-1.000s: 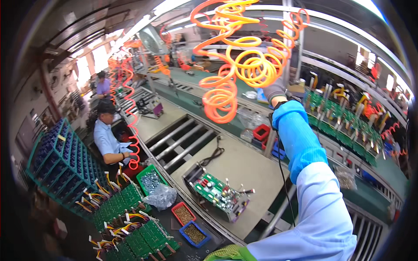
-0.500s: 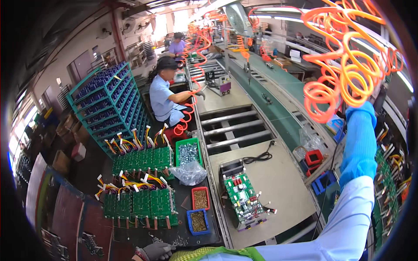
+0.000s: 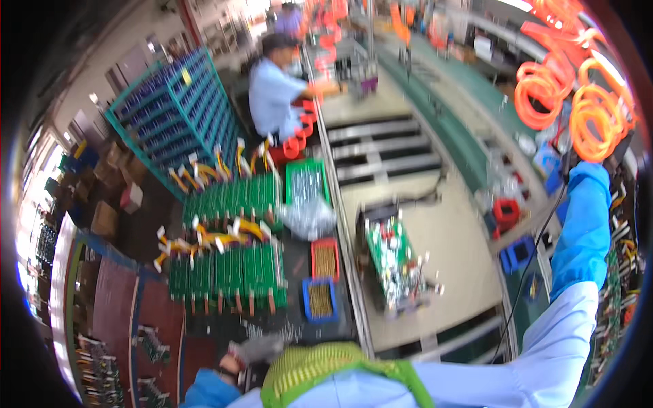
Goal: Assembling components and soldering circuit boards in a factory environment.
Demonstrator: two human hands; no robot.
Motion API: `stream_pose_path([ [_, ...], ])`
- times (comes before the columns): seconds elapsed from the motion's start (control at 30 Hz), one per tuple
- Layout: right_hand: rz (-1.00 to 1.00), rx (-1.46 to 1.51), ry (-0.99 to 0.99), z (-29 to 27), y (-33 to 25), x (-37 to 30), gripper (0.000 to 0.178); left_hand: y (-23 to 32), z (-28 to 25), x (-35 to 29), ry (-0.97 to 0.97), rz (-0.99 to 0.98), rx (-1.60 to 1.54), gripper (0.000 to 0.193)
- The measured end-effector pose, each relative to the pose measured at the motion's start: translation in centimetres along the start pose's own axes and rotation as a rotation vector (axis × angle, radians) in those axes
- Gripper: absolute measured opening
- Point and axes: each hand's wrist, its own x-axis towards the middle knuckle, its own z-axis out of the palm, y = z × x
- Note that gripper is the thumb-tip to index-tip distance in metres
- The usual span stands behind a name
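Note:
My right arm reaches far out to the right in a blue sleeve cover [image 3: 580, 231]. Its hand is hidden at the end of the sleeve, by the coiled orange air hoses [image 3: 598, 122]. Low in the view, my left hand [image 3: 262, 349] wears a grey glove and is close to the dark bench's near edge; motion smears its fingers. Between the arms, on a pale board on the line, lies a green circuit board assembly [image 3: 392, 248] with many components. A dark cable [image 3: 425, 198] lies behind it.
On the left bench stand green circuit boards [image 3: 228, 275] with yellow-white wires, a green bin [image 3: 306, 170] under a plastic bag [image 3: 309, 217], a red tray [image 3: 325, 260] and a blue tray [image 3: 320, 300] of small brass-coloured parts. Beyond them are a teal rack [image 3: 197, 102] and a co-worker [image 3: 272, 88].
The whole view has shifted and blurred as my head moved. My left hand has come up and a little to the right. My right arm remains stretched toward the hoses.

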Motion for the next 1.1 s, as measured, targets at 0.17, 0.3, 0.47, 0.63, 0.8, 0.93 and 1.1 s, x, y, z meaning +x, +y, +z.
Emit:
stream_pose_path([
  [0.17, -0.221, 0.073, 0.417, -1.5, -3.9, -10.8, 0.049, -3.3, 3.3, 5.6, -0.043, -0.169, -0.286, 0.039],
  [0.3, -0.294, 0.994, 0.022, -1.9, -10.8, -30.4, 0.042, -4.0, 6.1, 9.7, -0.169, -0.15, -0.14, 0.04],
  [0.47, -0.067, 1.181, -0.4, -5.5, -14.2, -47.7, 0.035, -6.6, 8.7, 12.3, -0.244, -0.152, 0.08, 0.032],
  [0.63, 0.03, 0.935, -0.614, -9.3, -17.0, -61.0, 0.036, -10.1, 10.4, 12.6, 0.07, 0.037, 0.276, 0.039],
  [0.8, 0.121, 0.941, -1.136, -11.7, -22.6, -76.4, 0.04, -9.0, 10.1, 12.2, 0.068, 0.212, 0.656, 0.04],
  [0.93, 0.145, 0.719, -1.728, -10.8, -28.1, -89.0, 0.063, -7.7, 8.4, 14.4, 0.101, 0.336, 0.772, 0.04],
  [1.1, 0.284, 0.861, -1.799, -10.9, -30.0, -99.8, 0.052, -4.4, 10.6, 19.0, -0.021, 0.382, 0.375, 0.049],
])
